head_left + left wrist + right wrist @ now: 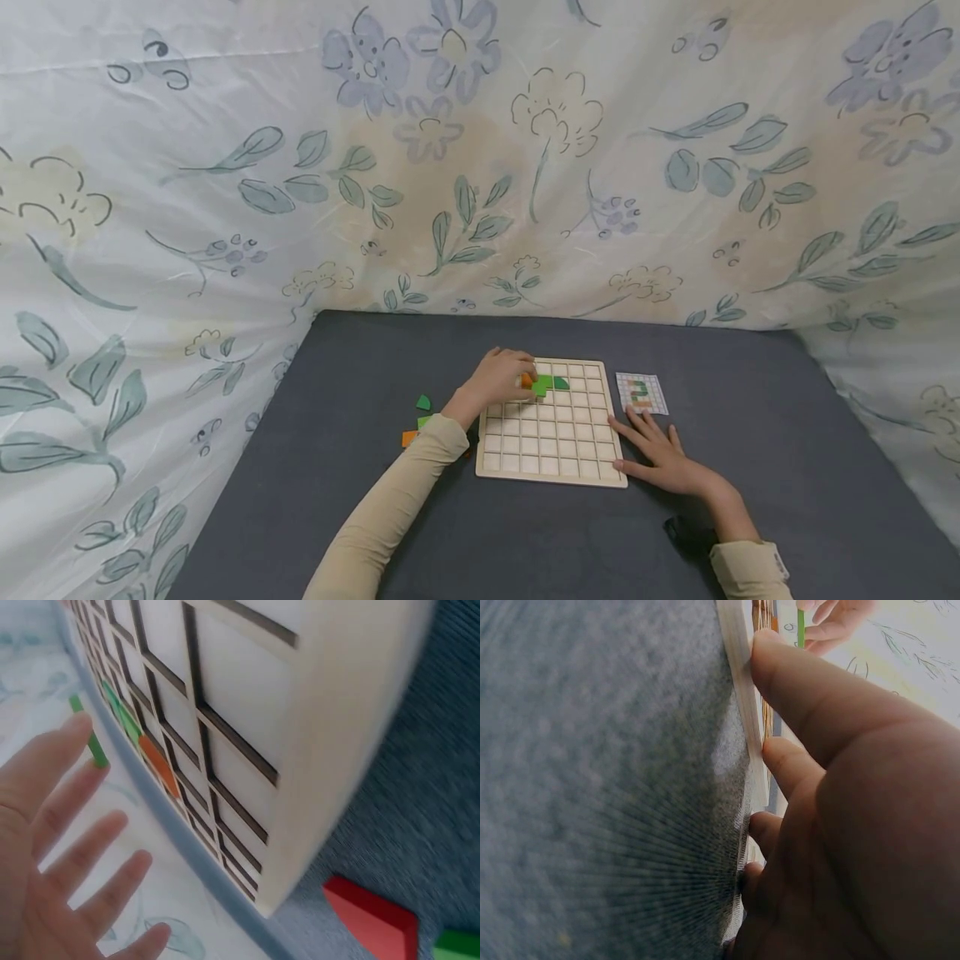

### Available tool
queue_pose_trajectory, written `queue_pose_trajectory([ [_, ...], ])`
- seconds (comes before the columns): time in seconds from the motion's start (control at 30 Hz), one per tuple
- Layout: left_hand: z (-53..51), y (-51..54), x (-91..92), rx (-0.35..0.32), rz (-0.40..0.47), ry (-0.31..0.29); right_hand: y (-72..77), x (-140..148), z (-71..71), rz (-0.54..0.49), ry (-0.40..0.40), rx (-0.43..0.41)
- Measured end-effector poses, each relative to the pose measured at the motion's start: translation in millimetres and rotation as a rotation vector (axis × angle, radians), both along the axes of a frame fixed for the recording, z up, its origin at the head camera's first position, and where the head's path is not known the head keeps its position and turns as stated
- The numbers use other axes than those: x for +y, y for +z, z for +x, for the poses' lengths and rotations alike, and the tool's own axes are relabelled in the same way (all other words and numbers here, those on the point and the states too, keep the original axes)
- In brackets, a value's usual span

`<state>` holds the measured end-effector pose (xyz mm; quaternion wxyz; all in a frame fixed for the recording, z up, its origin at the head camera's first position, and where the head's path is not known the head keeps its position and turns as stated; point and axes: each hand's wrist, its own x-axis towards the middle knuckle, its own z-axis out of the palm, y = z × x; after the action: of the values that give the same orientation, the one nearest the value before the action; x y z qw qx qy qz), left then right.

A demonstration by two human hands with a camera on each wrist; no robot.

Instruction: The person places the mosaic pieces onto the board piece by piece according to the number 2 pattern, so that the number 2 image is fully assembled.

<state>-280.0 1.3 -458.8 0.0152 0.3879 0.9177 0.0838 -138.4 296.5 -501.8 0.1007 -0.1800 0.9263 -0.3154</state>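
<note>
Now, L grip pinching green tile, btwn thumb & forefinger, R grip splayed, touching board

Two hands, one gridded board, one card, at least seven pieces (some half hidden).

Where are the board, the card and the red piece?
Board [558, 444], head view: bare squares toward its near edge.
Card [641, 393], head view: middle of its printed pattern.
Red piece [379, 919], left wrist view: middle of its visible part.
</note>
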Motion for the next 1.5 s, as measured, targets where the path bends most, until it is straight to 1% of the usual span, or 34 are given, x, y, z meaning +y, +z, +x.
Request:
queue_pose_trajectory([
  [0.1, 1.0, 0.2, 5.8, 0.010, 0.002, -0.006, -0.4, 0.7, 0.4, -0.003, -0.001, 0.003],
  [0.2, 3.0, 1.2, 9.7, 0.002, 0.009, -0.010, -0.4, 0.4, 0.3, -0.003, -0.004, 0.005],
  [0.4, 5.9, 0.2, 13.2, -0.012, -0.027, 0.018, 0.6, -3.6, -0.9, -0.004, 0.004, -0.005],
  [0.57, 7.1, 1.2, 19.1, -0.013, -0.030, -0.006, 1.0, -3.8, 0.3, 0.007, -0.008, -0.004],
  [0.67, 7.6, 1.8, 24.0, -0.012, -0.031, -0.007, 1.8, -3.0, 1.1, 0.009, -0.014, -0.006],
  [0.93, 7.4, -4.1, 37.7, -0.019, -0.054, -0.003, 4.0, -2.0, 2.4, 0.013, -0.016, -0.018],
  [1.07, 9.1, -3.3, 42.1, -0.028, -0.062, 0.009, 4.6, -2.3, 2.3, 0.010, -0.011, -0.012],
  [1.2, 10.0, -3.8, 44.0, -0.014, -0.061, 0.015, 4.8, -3.4, 2.4, 0.005, -0.005, -0.014],
  [1.33, 9.4, -7.7, 45.3, 0.007, -0.057, 0.016, 5.0, -4.3, 3.1, 0.005, -0.009, -0.014],
  [1.5, 9.9, -9.7, 48.1, 0.005, -0.070, 0.031, 4.5, -4.8, 3.7, 0.002, -0.009, -0.012],
])
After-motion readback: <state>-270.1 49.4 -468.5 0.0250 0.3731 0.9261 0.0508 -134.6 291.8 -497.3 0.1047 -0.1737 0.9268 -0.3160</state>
